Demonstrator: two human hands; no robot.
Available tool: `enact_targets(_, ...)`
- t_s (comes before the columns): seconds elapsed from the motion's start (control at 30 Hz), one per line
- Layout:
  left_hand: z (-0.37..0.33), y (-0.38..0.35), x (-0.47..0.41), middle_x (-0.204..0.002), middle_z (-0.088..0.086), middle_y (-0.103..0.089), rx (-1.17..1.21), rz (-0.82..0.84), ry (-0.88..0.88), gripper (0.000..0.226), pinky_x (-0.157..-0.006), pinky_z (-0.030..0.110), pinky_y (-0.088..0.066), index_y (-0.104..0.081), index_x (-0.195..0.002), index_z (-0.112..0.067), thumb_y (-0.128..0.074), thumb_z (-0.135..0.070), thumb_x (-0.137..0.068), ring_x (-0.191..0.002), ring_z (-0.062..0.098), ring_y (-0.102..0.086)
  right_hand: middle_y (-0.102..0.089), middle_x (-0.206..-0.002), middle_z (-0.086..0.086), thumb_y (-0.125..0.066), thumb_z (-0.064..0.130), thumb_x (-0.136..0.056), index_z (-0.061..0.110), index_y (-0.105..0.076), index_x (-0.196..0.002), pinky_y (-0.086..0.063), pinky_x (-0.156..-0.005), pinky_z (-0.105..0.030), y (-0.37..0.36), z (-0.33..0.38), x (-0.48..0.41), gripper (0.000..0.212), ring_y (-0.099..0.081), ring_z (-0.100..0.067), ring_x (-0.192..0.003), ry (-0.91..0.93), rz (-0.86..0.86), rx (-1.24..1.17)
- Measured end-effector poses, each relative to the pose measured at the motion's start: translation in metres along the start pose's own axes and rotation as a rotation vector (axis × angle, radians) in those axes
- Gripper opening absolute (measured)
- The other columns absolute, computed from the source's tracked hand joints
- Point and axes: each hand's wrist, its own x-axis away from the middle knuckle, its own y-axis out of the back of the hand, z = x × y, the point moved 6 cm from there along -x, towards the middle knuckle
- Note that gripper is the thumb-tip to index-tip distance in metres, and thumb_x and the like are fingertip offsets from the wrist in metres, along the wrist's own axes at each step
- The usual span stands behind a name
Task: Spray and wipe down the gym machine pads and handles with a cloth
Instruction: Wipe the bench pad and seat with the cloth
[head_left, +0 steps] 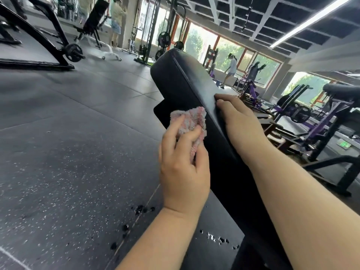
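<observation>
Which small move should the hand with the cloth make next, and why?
Probably slide the left hand and pink cloth up the side of the black pad: the cloth sits midway against it, and the right hand rests at the seam, bracing it.

Speckled rubber floor (58, 172), big windows (204, 43), purple machines (315, 121).
</observation>
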Motion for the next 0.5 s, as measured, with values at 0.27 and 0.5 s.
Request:
enact_targets(0.27,-0.002,0.021,-0.03,-0.136,0.001,-0.051,-0.113,0.045,-0.078,0.025,-0.109,0.015,-0.03,-0.069,-0.105,-0.013,-0.054,-0.004,-0.088,-0.126,0.015,-0.048,-0.057,-0.107,0.025,-0.048,0.035,-0.099,0.039,-0.063,-0.121,-0.03,-0.072,-0.001,0.0,0.004,0.002,0.027,-0.048,0.001,-0.103,0.02,0.017,-0.059)
enact_targets(0.5,-0.005,0.009,-0.024,-0.131,-0.005,-0.052,-0.112,0.089,-0.093,0.009,-0.101,0.019,-0.037,-0.063,-0.082,-0.012,-0.057,-0.018,-0.08,-0.118,0.014,-0.051,-0.06,-0.111,0.021,-0.05,0.037,-0.098,0.038,-0.064,-0.121,-0.03,-0.072,-0.002,0.001,0.001,0.0,0.027,-0.05,0.001,-0.104,0.002,0.001,-0.086)
